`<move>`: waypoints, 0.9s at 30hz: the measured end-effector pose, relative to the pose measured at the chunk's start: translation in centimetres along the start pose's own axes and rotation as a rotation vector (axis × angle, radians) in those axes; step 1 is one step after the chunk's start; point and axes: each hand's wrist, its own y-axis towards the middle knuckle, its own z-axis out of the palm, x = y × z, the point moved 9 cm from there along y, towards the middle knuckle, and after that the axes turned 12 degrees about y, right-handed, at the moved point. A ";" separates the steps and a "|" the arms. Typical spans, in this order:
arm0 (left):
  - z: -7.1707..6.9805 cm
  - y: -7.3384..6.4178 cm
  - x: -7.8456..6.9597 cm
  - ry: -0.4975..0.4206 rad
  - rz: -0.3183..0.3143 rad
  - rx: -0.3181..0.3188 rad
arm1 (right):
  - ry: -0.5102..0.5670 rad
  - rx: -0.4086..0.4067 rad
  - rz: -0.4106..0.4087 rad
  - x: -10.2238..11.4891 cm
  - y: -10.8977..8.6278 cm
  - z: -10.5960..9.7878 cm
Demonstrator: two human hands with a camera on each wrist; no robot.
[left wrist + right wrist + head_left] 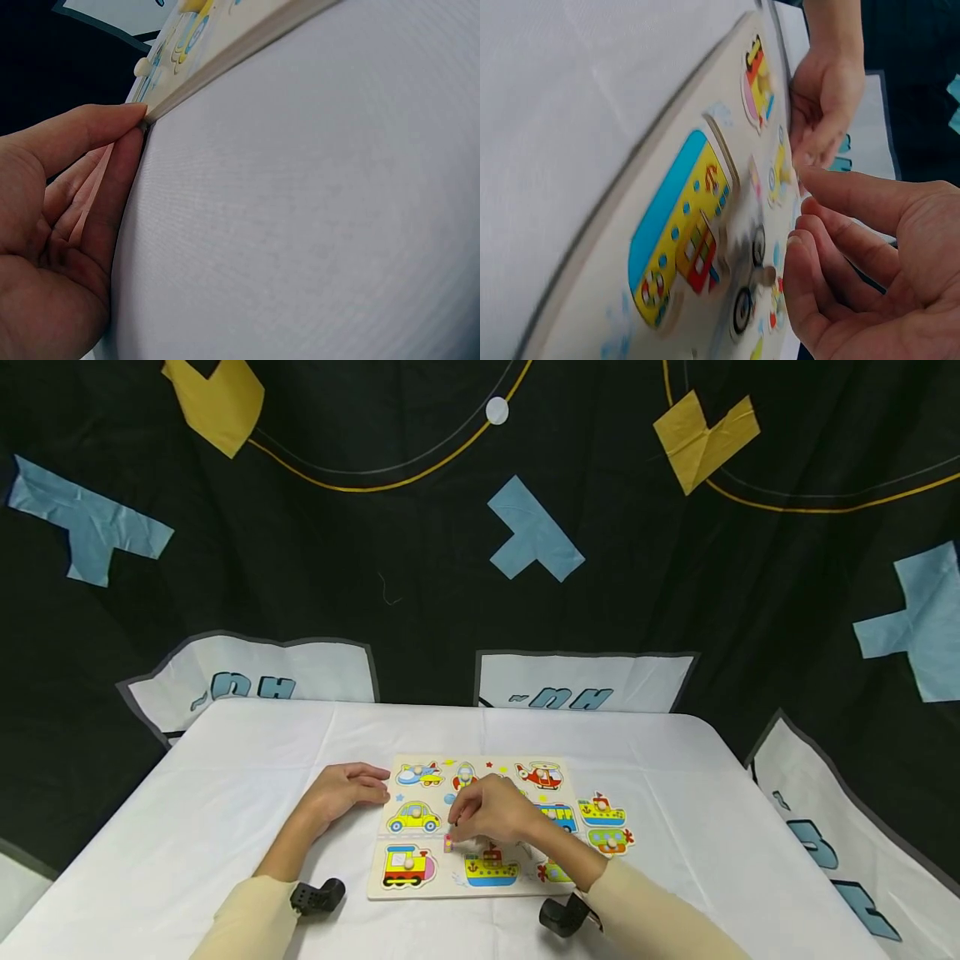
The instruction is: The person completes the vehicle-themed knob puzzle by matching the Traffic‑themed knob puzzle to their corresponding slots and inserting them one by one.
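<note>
A wooden peg puzzle board [380,881] with vehicle pictures lies flat on the table. My left hand [341,793] is at its left edge; in the left wrist view, thumb and index fingertip [135,114] pinch that edge. Over the board's middle is my right hand [495,810], fingers loosely bent, with nothing visible between them in the right wrist view. Below it lies a motorbike piece [742,311] with a wooden knob, partly blurred. A boat picture [682,232] sits beside that piece. The train piece [408,866] and yellow car piece [413,816] are on the board's left.
Right of the board lie a loose boat piece [602,811] and a green-and-yellow vehicle piece [610,841]. A white cloth covers the table [247,777]. Behind it hangs a dark curtain [420,552] with blue and yellow shapes.
</note>
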 end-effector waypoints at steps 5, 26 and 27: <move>-0.1 -0.3 0.1 0.009 0.005 -0.002 | 0.004 -0.028 -0.006 -0.5 -0.3 -1.6; -0.2 -0.2 0.0 -0.005 -0.007 -0.007 | -0.108 -0.299 0.070 -4.7 -4.0 -11.5; -0.1 -0.2 -0.1 -0.004 -0.002 -0.009 | -0.108 -0.307 0.077 -5.0 -4.3 -11.8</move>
